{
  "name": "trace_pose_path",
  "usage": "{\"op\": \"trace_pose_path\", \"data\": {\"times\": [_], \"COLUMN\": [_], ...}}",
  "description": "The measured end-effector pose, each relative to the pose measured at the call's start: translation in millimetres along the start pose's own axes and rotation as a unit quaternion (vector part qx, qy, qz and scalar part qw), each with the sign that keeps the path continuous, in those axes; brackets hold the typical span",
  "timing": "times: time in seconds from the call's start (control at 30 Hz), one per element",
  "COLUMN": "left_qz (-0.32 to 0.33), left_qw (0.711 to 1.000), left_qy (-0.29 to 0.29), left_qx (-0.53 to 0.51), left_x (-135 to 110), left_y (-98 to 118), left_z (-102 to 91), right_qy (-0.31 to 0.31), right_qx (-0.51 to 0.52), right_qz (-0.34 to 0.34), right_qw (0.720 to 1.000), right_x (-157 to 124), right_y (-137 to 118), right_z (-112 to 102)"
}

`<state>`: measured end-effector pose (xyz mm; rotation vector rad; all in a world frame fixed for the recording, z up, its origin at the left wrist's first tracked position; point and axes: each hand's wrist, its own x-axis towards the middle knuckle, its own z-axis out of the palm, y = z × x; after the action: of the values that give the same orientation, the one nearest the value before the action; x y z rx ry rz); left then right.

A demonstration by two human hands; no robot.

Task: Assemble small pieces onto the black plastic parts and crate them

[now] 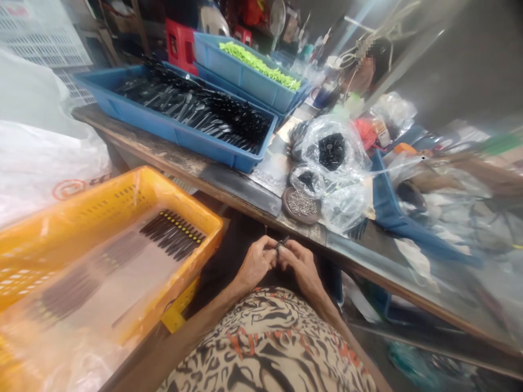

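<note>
My left hand (pixel 258 258) and my right hand (pixel 301 265) meet in front of my body, just off the table's edge. Between their fingertips is a small dark part (pixel 281 243), pinched from both sides; its exact kind is too small to make out. Closest on the table is a round brown dish (pixel 287 212) holding small shiny metal pieces (pixel 303 202). Behind it, clear plastic bags (pixel 355 142) hold small black parts (pixel 332 150). To my left, a yellow crate (pixel 171 190) contains a row of slim dark pieces with yellow dots (pixel 174 233), and more under translucent sheeting.
A blue tray (pixel 175 130) full of black pieces stands on the wooden table (pixel 139 147). Behind it, another blue tray (pixel 245 68) holds bright green pieces (pixel 261 64). A blue bin (pixel 386 201) with plastic bags leans at right. Another person (pixel 362 79) is at the back.
</note>
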<state>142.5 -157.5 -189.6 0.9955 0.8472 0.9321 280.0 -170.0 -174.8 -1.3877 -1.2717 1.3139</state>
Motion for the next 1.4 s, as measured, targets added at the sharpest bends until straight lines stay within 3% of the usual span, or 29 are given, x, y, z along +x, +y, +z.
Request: {"op": "trace_pose_path", "data": {"times": [0.13, 0.3, 0.5, 0.77, 1.07, 1.2, 1.4], "left_qz": [-0.01, -0.012, -0.014, -0.023, -0.01, -0.009, -0.005], "left_qw": [1.0, 1.0, 1.0, 0.997, 0.995, 0.995, 0.995], "left_qy": [-0.01, 0.0, -0.021, -0.021, -0.027, -0.024, -0.025], "left_qx": [-0.005, 0.015, -0.011, -0.065, -0.098, -0.098, -0.095], "left_x": [-1, -1, -1, -2, -3, -3, -3], "left_y": [0, -1, -2, 1, 4, 4, 1], "left_z": [1.1, -0.9, 1.3, 1.4, 2.4, 2.7, 3.4], "right_qy": [0.027, 0.005, 0.047, 0.033, 0.065, 0.102, 0.132], "right_qx": [0.027, -0.007, -0.016, -0.081, -0.172, -0.258, -0.408], "right_qz": [0.003, -0.006, -0.013, -0.038, -0.038, -0.083, -0.157], "right_qw": [0.999, 1.0, 0.999, 0.995, 0.982, 0.957, 0.89], "right_x": [0, 1, -3, -5, -10, -12, -14], "right_y": [0, 4, -6, -8, -11, -15, -13], "right_z": [1, 1, 5, 3, 2, 5, 7]}}
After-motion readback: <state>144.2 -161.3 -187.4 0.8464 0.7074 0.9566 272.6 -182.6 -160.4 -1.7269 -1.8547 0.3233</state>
